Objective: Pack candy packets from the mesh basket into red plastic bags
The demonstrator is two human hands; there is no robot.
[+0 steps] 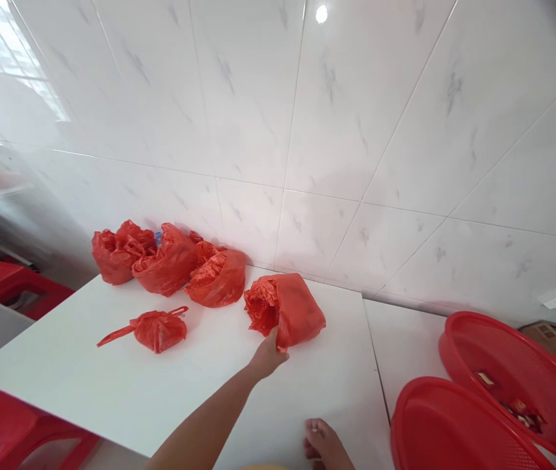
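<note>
My left hand (268, 358) reaches across the white table and grips the near edge of a red plastic bag (302, 310). The bag lies on its side, with its crumpled mouth turned to the left and its contents hidden. Lower down, my right hand (324, 445) is over the table's near part, its fingers curled in and nothing visible in them. A smaller red plastic bag (160, 331) with its handles spread out lies to the left of my left hand.
Three fuller red bags stand along the tiled wall: one on the left (115, 254), one in the middle (167, 264), one on the right (219, 277). Two red plastic baskets, one near (434, 405) and one far (474, 326), are at right. Red stools (17, 424) stand at left.
</note>
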